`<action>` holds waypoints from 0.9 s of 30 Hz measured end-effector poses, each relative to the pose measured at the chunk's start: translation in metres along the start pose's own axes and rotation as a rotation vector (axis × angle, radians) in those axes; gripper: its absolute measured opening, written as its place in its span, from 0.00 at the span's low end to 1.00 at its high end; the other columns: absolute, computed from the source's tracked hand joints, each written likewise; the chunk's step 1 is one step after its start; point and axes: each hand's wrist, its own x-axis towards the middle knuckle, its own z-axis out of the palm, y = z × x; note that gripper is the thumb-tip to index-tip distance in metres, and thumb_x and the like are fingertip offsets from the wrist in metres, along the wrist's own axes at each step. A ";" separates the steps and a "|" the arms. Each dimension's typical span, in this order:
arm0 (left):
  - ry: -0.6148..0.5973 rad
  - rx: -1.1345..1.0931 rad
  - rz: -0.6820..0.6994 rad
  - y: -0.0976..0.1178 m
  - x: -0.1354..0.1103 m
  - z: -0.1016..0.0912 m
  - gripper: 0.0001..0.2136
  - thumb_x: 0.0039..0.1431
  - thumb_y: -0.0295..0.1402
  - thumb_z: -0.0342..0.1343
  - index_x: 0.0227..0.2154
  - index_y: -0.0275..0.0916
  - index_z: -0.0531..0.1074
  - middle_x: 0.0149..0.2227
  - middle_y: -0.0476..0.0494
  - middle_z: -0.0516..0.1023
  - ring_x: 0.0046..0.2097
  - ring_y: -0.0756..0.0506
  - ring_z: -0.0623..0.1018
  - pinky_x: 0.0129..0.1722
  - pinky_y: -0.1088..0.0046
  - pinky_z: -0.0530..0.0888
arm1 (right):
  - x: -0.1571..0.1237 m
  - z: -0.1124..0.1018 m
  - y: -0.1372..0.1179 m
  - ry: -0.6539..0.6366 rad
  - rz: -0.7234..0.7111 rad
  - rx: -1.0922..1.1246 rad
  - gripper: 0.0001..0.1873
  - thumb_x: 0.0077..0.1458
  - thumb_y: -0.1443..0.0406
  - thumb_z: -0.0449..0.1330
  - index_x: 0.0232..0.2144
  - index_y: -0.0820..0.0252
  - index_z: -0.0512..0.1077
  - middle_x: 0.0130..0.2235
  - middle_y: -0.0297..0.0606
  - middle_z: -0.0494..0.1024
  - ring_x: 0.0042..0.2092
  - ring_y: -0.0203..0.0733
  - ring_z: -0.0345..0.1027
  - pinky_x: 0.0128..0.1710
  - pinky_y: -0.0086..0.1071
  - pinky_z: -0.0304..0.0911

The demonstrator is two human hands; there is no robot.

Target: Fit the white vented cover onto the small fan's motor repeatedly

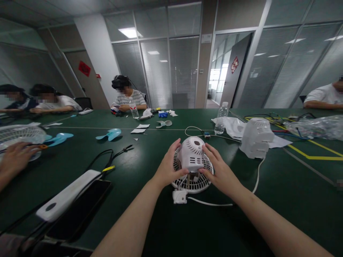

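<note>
A white fan motor housing (192, 154) sits on a round white fan grille (190, 184) lying flat on the green table (150, 214). My left hand (168, 167) wraps the housing's left side. My right hand (218, 167) grips its right side. A white cord (211, 204) with a small white plug block (179, 196) runs from under the grille toward the white fan base (256, 137) to the right.
A white power bank (68, 194) and a dark phone (80, 210) lie at the near left. Blue fan blades (110, 134), water bottles (221, 117), papers and cables lie further back. Another person's hand (14, 157) works at a grille (21, 135) on the left; several people sit around.
</note>
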 end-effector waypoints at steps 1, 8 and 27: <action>-0.038 0.022 -0.021 0.001 0.000 0.000 0.49 0.50 0.52 0.64 0.68 0.46 0.43 0.69 0.35 0.50 0.66 0.30 0.59 0.64 0.45 0.58 | 0.000 0.003 0.002 -0.009 -0.003 0.020 0.41 0.61 0.58 0.58 0.69 0.39 0.39 0.71 0.39 0.43 0.68 0.55 0.50 0.64 0.54 0.56; -0.121 -0.029 -0.151 0.002 0.000 -0.004 0.54 0.46 0.41 0.70 0.69 0.48 0.39 0.70 0.35 0.48 0.67 0.30 0.58 0.65 0.44 0.57 | -0.002 0.019 0.012 -0.062 0.100 0.202 0.54 0.59 0.56 0.60 0.68 0.46 0.21 0.71 0.49 0.46 0.68 0.56 0.50 0.65 0.59 0.50; -0.206 -0.108 -0.247 -0.001 0.000 -0.009 0.58 0.43 0.41 0.71 0.69 0.43 0.37 0.70 0.32 0.49 0.69 0.29 0.53 0.67 0.46 0.52 | 0.000 0.020 0.009 -0.100 0.127 0.531 0.43 0.60 0.53 0.58 0.69 0.47 0.40 0.67 0.46 0.58 0.67 0.53 0.53 0.63 0.58 0.52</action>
